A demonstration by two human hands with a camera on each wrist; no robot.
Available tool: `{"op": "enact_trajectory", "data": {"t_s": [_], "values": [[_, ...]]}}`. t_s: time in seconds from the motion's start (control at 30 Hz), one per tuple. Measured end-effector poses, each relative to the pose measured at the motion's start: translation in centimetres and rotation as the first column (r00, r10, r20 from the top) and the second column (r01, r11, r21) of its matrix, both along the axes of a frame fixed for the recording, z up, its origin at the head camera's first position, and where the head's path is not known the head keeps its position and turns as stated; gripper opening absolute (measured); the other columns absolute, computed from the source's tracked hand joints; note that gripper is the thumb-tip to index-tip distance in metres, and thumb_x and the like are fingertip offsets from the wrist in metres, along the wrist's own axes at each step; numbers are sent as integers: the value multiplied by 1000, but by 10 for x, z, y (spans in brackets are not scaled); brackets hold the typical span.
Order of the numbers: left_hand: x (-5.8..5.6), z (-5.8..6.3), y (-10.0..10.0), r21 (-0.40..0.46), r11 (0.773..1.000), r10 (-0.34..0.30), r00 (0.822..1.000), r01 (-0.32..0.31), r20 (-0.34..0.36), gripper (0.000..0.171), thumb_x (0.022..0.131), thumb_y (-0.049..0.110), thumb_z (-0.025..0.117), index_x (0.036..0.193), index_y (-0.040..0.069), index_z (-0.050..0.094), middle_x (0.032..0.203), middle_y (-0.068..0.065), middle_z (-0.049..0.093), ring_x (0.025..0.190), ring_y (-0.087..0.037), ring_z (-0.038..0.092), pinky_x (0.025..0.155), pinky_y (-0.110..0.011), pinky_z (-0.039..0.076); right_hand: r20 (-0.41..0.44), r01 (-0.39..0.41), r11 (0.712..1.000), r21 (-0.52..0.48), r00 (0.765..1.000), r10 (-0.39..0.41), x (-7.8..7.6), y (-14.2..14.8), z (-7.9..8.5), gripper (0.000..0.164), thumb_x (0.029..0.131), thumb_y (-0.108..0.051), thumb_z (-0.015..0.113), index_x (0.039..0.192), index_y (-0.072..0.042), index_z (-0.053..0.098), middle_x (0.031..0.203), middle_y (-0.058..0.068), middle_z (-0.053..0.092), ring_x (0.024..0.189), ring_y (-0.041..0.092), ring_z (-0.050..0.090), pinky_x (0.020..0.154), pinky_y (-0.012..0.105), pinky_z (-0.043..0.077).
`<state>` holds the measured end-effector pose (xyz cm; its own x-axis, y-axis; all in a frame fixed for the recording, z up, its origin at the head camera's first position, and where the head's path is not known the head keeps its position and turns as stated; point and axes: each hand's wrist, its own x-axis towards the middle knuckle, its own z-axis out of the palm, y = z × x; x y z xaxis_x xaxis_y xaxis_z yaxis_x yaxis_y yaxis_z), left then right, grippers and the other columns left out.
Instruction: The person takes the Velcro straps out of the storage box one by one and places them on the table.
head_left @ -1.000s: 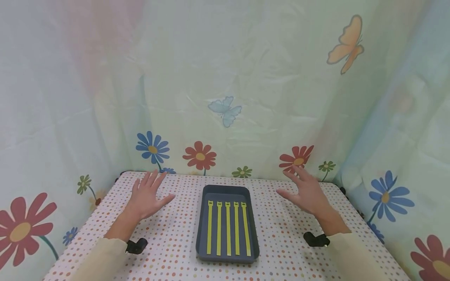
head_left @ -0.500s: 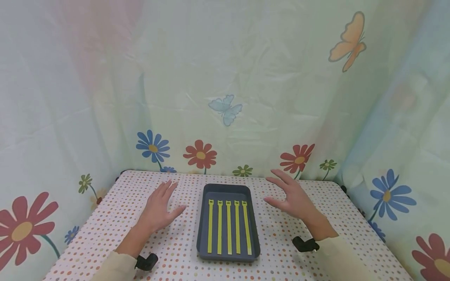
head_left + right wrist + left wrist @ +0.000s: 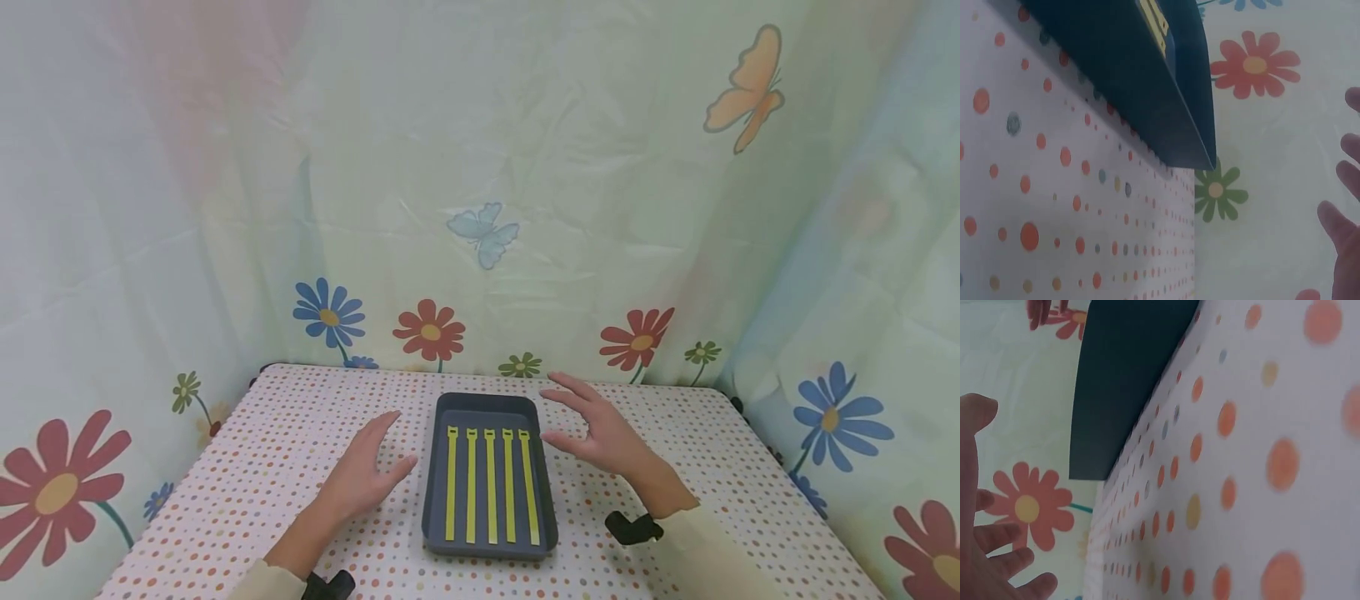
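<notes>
A dark grey rectangular tray (image 3: pixel 487 551) stands on the dotted tabletop in the head view. Several flat yellow straps, each with a slotted head like a cable tie (image 3: pixel 491 487), lie side by side in it, heads toward the far end. Just left of the tray is my left hand (image 3: pixel 363 475), thumb spread from the fingers, holding nothing. My right hand (image 3: pixel 603 433) hovers at the tray's far right side, fingers loosely extended and bare, fingertips close to the rim. The left wrist view shows the tray's outer wall (image 3: pixel 1122 381); in the right wrist view yellow strap ends (image 3: pixel 1159 28) show over the rim.
The table (image 3: pixel 247 483) has a white cloth with coloured dots. Behind and at both sides hangs a pale curtain (image 3: pixel 570 208) printed with flowers and butterflies. Black wrist cameras (image 3: pixel 633 527) sit at both cuffs.
Both hands have moved inward toward the tray from either side, the left also coming nearer to the body. The tray and yellow straps stay in place.
</notes>
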<state>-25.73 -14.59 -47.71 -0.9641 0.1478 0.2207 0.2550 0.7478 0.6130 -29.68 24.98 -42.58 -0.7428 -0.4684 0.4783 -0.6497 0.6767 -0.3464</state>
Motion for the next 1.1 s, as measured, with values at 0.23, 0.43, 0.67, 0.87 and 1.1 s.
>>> {"op": "enact_trajectory", "data": {"t_s": [0.23,0.43,0.67,0.87,1.1], "values": [[9,-6,13,87,996,-14,999,11,39,73,96,41,70,158,17,39,162,-10,40,150,-35,38,120,-58,34,51,-74,997,5,996,74,1,-11,-1,60,90,-46,76,144,-28,59,163,4,41,147,35,41,107,68,44],[14,-13,21,119,992,-45,995,34,91,74,96,47,69,157,18,40,161,-8,42,145,-34,45,117,-57,40,52,-113,994,10,992,112,1,-20,0,57,90,-44,77,141,-25,62,161,2,44,147,33,43,108,63,45],[16,-17,28,158,983,-107,989,89,104,70,98,41,68,157,14,40,159,-12,44,139,-36,51,113,-54,45,77,-128,991,24,989,126,0,-29,0,57,90,-48,77,140,-25,63,159,0,47,146,29,45,110,60,45],[16,-19,32,188,976,-140,980,112,141,67,100,35,67,156,11,40,156,-14,45,137,-36,53,107,-49,52,57,-155,987,34,987,152,-4,-36,-2,52,89,-50,77,134,-25,67,154,-2,53,144,25,49,110,56,48],[16,-18,35,225,965,-167,977,134,135,63,100,32,67,153,7,43,151,-13,49,132,-32,58,103,-42,55,91,-181,983,25,980,178,-5,-45,-2,45,91,-47,77,130,-25,69,152,-1,55,143,23,50,112,53,47]]}}
